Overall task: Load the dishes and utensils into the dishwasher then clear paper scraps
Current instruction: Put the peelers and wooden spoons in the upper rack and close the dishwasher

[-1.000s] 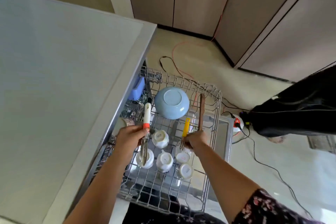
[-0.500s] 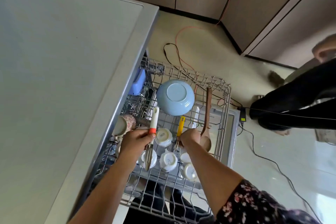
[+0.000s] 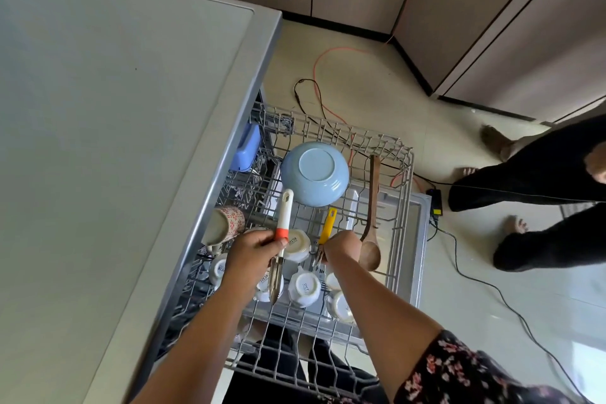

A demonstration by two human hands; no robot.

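Observation:
The dishwasher's wire rack (image 3: 404,207) is pulled out below me. My left hand (image 3: 254,252) grips a white utensil with an orange band (image 3: 284,218), its metal end pointing down over the cups. My right hand (image 3: 341,246) holds a yellow-handled fork (image 3: 328,227) just above the rack. A wooden spoon (image 3: 371,223) lies in the rack right of that hand, apart from it. An upturned blue bowl (image 3: 315,173) sits at the rack's far end. Several white cups (image 3: 305,287) stand upside down near my hands. A patterned mug (image 3: 226,225) lies at the left.
A grey countertop (image 3: 108,128) fills the left. The open dishwasher door (image 3: 418,223) lies under the rack. A blue plastic part (image 3: 245,148) sits inside the machine. Cables (image 3: 331,75) trail over the floor. Another person's legs (image 3: 537,193) stand at the right.
The wooden spoon has left my right hand and now lies in the rack. That hand still holds the yellow-handled fork. The camera has tilted lower, and the other person has shifted.

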